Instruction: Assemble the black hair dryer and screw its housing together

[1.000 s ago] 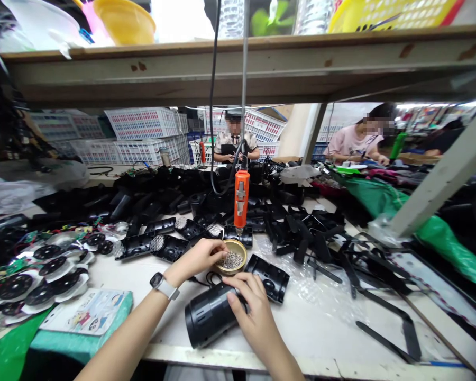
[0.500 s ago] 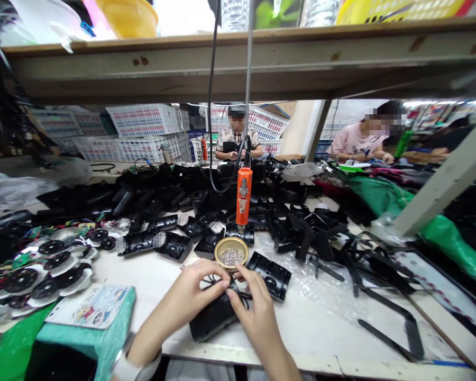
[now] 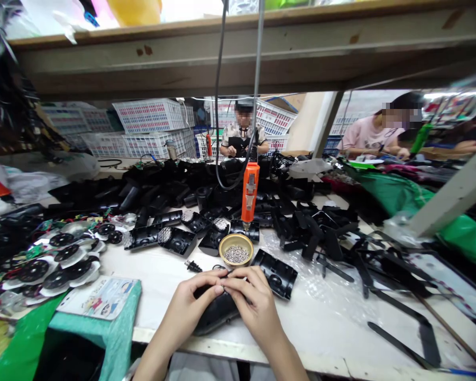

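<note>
My left hand [image 3: 190, 304] and my right hand [image 3: 254, 304] meet fingertip to fingertip over a black cylindrical housing [image 3: 214, 315] lying on the white bench near the front edge. Both hands are pinched; whatever small thing is between the fingers is hidden. Just behind them stands a small brass bowl [image 3: 236, 250] filled with tiny screws. An orange electric screwdriver [image 3: 249, 193] hangs on a cable above the bowl. A black plug [image 3: 192, 265] lies left of the bowl.
Black plastic shells [image 3: 275, 272] and brackets litter the bench to the right and behind. Round black-and-white discs [image 3: 57, 259] lie at left, beside a teal box [image 3: 99, 317]. A wooden shelf [image 3: 238, 47] runs overhead. Two people work at benches beyond.
My left hand came back from the screw bowl to the black housing, and both hands closed together over it. The housing now lies closer to the bench edge.
</note>
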A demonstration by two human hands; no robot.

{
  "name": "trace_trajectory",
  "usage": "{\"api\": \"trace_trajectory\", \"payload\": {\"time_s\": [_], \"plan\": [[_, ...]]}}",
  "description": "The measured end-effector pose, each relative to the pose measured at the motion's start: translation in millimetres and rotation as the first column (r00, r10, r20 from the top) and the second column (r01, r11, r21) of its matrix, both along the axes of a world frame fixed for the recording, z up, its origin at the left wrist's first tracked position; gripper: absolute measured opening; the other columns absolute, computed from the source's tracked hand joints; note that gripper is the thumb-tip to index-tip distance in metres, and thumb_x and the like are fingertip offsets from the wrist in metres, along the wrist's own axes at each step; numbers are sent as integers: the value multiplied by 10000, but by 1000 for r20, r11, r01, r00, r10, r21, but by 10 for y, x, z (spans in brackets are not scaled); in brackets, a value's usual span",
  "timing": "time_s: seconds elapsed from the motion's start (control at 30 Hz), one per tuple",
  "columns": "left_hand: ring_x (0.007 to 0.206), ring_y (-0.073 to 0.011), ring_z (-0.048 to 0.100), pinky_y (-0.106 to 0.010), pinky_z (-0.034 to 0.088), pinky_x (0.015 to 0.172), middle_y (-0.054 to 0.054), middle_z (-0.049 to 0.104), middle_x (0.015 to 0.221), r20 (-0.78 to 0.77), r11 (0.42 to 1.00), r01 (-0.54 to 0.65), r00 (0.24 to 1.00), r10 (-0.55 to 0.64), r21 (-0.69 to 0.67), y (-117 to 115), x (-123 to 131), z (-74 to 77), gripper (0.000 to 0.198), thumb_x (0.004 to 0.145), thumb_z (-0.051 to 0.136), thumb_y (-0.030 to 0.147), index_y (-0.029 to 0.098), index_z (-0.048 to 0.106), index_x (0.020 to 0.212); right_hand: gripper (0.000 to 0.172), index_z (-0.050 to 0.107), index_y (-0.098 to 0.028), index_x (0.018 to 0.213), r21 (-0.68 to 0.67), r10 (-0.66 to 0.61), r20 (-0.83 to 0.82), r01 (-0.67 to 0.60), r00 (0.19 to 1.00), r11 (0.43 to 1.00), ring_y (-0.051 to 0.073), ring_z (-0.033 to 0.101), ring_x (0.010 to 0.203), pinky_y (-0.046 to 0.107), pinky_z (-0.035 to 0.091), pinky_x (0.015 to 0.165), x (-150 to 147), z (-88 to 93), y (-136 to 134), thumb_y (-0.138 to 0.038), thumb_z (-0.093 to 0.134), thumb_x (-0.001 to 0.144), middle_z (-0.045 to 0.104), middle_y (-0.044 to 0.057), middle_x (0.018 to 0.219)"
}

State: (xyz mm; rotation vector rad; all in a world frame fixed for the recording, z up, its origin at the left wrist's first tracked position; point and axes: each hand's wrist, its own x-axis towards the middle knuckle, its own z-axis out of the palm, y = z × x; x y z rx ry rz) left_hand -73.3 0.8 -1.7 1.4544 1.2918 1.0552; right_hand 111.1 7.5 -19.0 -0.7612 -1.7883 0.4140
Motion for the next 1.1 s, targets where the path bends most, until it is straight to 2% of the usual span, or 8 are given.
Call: {"api": "trace_trajectory", "payload": {"time_s": [0.23, 0.4, 0.53, 0.7, 0.93, 1.0, 1.1], "plan": [[1227, -328, 673, -472, 456, 1132, -73, 782, 1213, 67, 999, -22, 997, 24, -43, 59, -21, -33, 248, 770, 756, 487, 257, 814, 841, 224, 754, -280, 1043, -60, 38, -24, -40, 999, 997, 196, 568, 963, 329, 491, 872, -29, 36, 84, -105, 633, 972, 661, 26, 959], [1192, -333, 687, -447, 485, 1090, -90, 794, 1175, 99, 997, -50, 994, 56, -59, 57, -8, -40, 283, 748, 784, 506, 232, 813, 814, 133, 715, -262, 955, -133, 17, -52, -24, 998, 991, 197, 583, 966, 322, 494, 877, -42, 60, 110, -133, 687, 943, 673, 4, 941], [1105, -303, 714, -399, 512, 1030, -85, 807, 1128, 129, 991, -113, 984, 121, -73, 108, -2, -67, 337, 746, 788, 536, 221, 816, 860, 129, 680, -253, 952, -132, -15, -43, 9, 999, 991, 190, 579, 949, 316, 478, 850, 76, 111, 57, -133, 636, 974, 673, 1, 933], [928, -269, 730, -341, 547, 858, -82, 824, 958, 151, 980, -174, 971, 186, -93, 213, -25, -80, 401, 714, 810, 553, 189, 818, 881, 167, 674, -236, 1020, -30, -89, 121, 93, 989, 995, 214, 551, 948, 350, 482, 830, 220, 128, -30, -92, 603, 975, 654, 35, 948], [855, -251, 729, -321, 559, 787, -75, 819, 885, 139, 983, -177, 973, 182, -51, 272, -42, -97, 379, 715, 809, 529, 176, 813, 855, 178, 644, -171, 1056, 192, -248, 357, 189, 901, 963, 251, 550, 951, 423, 494, 802, 112, 123, -98, -40, 593, 945, 649, 84, 992], [879, -257, 728, -343, 563, 821, -79, 816, 918, 120, 977, -212, 970, 210, 2, 248, -54, -107, 365, 751, 786, 525, 183, 804, 877, 203, 644, -172, 1070, 217, -276, 368, 207, 888, 954, 264, 551, 968, 444, 494, 807, 104, 124, -114, -28, 593, 936, 655, 88, 1011], [1057, -268, 693, -398, 514, 1005, -81, 794, 1073, 87, 937, -321, 946, 312, 137, 140, -109, -130, 317, 833, 724, 502, 215, 785, 952, 188, 648, -179, 1078, 181, -236, 339, 183, 911, 966, 251, 554, 965, 436, 510, 807, 117, 106, -109, -48, 576, 963, 652, 85, 1005]]}}
